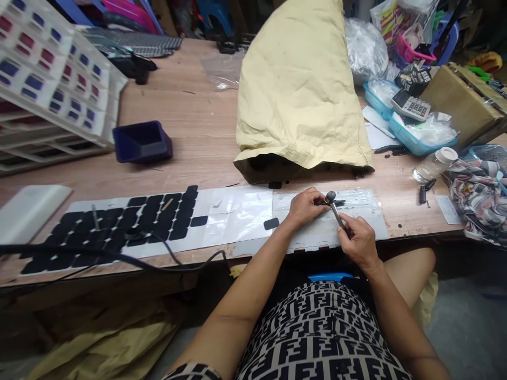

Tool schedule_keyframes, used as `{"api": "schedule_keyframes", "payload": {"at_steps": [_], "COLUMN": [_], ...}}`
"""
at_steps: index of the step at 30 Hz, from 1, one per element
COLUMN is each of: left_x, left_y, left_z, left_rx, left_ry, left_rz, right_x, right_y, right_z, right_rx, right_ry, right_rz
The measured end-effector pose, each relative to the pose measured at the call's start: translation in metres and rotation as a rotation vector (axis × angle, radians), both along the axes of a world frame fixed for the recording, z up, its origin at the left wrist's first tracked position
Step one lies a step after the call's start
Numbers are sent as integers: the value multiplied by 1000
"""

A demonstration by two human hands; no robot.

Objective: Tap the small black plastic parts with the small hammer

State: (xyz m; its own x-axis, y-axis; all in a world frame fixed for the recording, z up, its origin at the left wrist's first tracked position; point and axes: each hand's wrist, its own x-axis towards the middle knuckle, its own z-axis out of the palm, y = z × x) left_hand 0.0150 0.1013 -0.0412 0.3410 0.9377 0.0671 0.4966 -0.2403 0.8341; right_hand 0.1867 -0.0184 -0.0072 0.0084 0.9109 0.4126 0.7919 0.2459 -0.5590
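My right hand (359, 240) is wrapped round the handle of a small hammer-like tool (336, 214) with a silver shaft and a rounded dark head. That head is right beside the fingertips of my left hand (307, 207), which are pinched together low over the work surface. Whatever they hold is small and mostly hidden; a bit of yellow shows near it. Under both hands is a grey-white board (368, 216) with scuffed clear film. A thin black piece (339, 202) lies just right of the tool's head. One black rounded pad (271, 224) rests left of my left forearm.
Rows of black pads (152, 211) cover a white sheet (237, 211) on the left, with a cable (158, 264) crossing them. A large yellowish paper sack (301, 89) lies ahead, its mouth facing me. A dark blue bin (142, 142), blue baskets (422, 134) and a jar (434, 164) stand around.
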Motion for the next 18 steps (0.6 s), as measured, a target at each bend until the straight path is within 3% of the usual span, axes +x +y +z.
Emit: {"api": "schedule_keyframes", "payload": {"at_steps": [11, 18], "left_x": [0, 0], "left_y": [0, 1], "left_z": [4, 1], "left_rx": [-38, -29], "left_ry": [3, 2], "left_rz": [16, 11], "right_x": [9, 33], "right_y": [-3, 11], "right_z": [4, 0], "right_rx": [-9, 14], "right_ry": [7, 107], "right_rz": [-57, -177]}}
